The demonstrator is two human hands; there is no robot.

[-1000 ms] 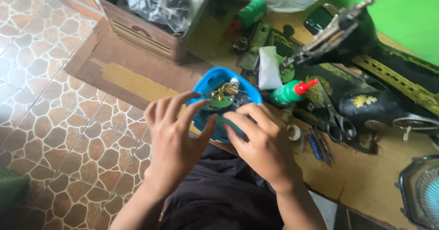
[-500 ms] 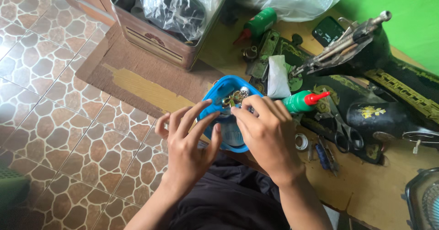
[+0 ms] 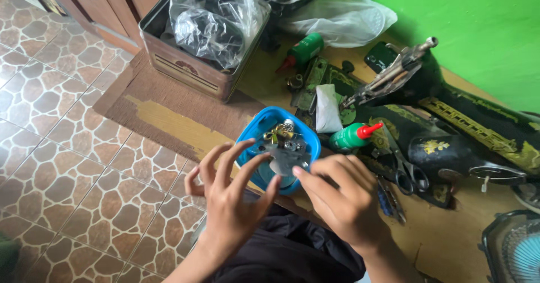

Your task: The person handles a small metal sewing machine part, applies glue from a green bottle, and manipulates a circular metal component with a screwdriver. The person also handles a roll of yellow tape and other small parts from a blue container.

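- While both hands work above the blue tub (image 3: 254,130), a flat grey metal plate (image 3: 283,157) sits over its rim, among small brass and steel parts.
- Left hand (image 3: 233,204): fingers spread, fingertips touching the plate's near edge; no closed grip is visible.
- Right hand (image 3: 344,198): fingers curled, index tip pressed on the plate's right edge; a full pinch cannot be confirmed.
- Recommended handling: support the plate from both edges, keep it level over the tub so loose parts drop inside.
- Keep clear of the green oil bottle (image 3: 351,137) and scissors (image 3: 406,171) just beside the tub; the sewing machine (image 3: 450,131) lies behind them.
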